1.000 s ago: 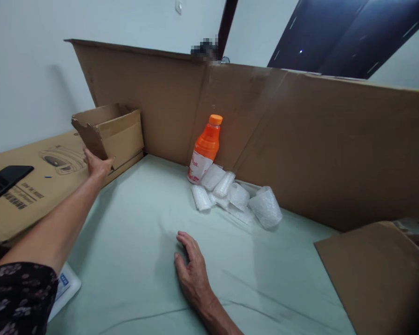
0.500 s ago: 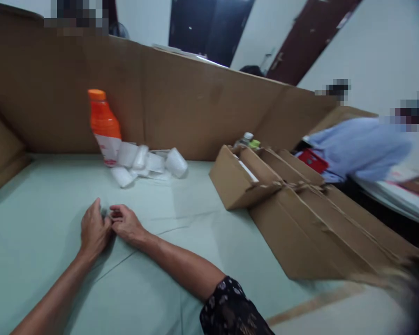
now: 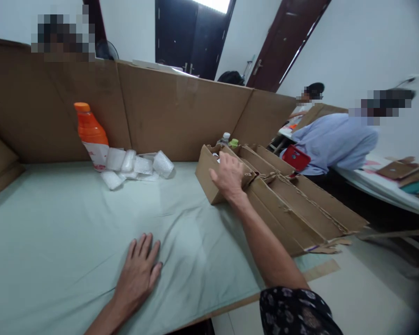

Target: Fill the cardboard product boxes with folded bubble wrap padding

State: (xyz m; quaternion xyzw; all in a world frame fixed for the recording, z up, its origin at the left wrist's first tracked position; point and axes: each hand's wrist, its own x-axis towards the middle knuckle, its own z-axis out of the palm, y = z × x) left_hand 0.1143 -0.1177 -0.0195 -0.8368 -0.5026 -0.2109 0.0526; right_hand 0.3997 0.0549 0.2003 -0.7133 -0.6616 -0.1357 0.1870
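Note:
My left hand (image 3: 139, 266) lies flat on the pale green cloth (image 3: 73, 242), palm down, fingers stretched and holding nothing. Over the near left compartment of a divided cardboard box (image 3: 206, 179) reaches my right hand (image 3: 229, 174). Its thumb stands apart from the fingers, and the fingertips dip partly out of sight behind the hand. Something white shows inside that compartment beside the fingers, too covered to name. Behind it, a clear bottle with a white cap (image 3: 225, 137) and a light green cap (image 3: 233, 143) poke up.
An orange bottle with a white label (image 3: 92, 139) leans near the back cardboard wall (image 3: 181, 111). Several bubble-wrap pieces (image 3: 143, 165) lie beside it. More cardboard compartments (image 3: 293, 204) extend right along the table edge. A person in a light blue shirt (image 3: 338, 139) sits beyond.
My hands have parted. The right one has moved right to the cardboard box; the left one has come nearer and rightward, flattening on the cloth. The view has shifted right.

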